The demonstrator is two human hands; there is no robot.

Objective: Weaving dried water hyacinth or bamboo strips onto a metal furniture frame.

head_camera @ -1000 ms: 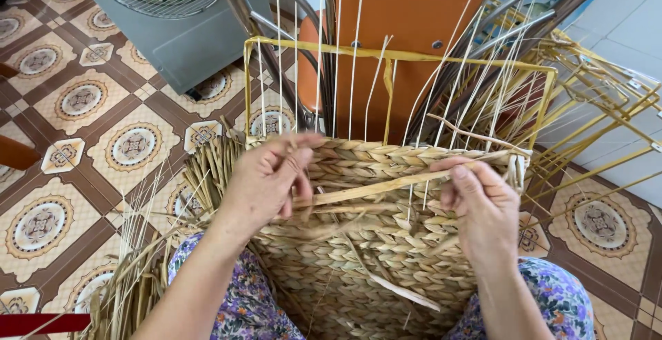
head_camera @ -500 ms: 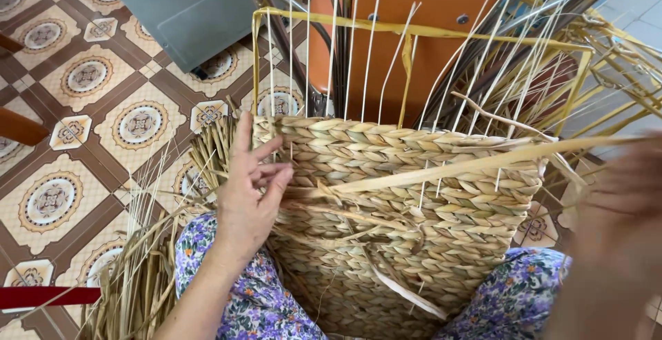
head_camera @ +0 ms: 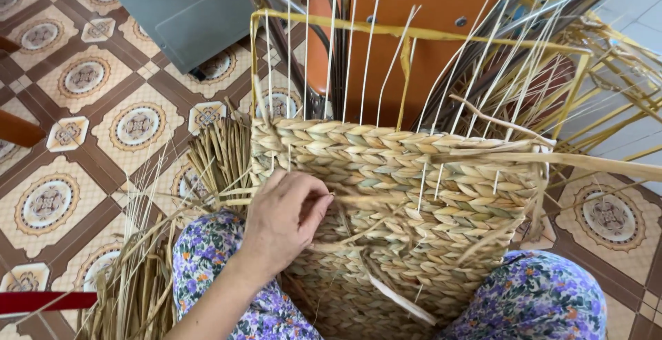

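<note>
A half-woven straw basket (head_camera: 441, 202) rests between my knees, its braided wall built on a yellow wire frame (head_camera: 414, 33) with thin upright stakes. My left hand (head_camera: 286, 219) lies against the basket's left side, fingers curled and pinching a straw strand (head_camera: 358, 201) that runs across the weave. A long flat straw strand (head_camera: 593, 162) stretches out to the right past the basket's edge. My right hand is out of view.
Loose straw bundles (head_camera: 138, 278) lie on the patterned tile floor (head_camera: 83, 126) at my left. A grey fan base (head_camera: 186, 9) stands at the back left, an orange chair (head_camera: 427, 50) behind the basket, more straw stalks (head_camera: 620, 71) at the right. A red bar (head_camera: 41, 301) lies at lower left.
My right hand has pulled away to the right and left the view, drawing the long strand out. My left hand slid down and closed its fingers on the weave.
</note>
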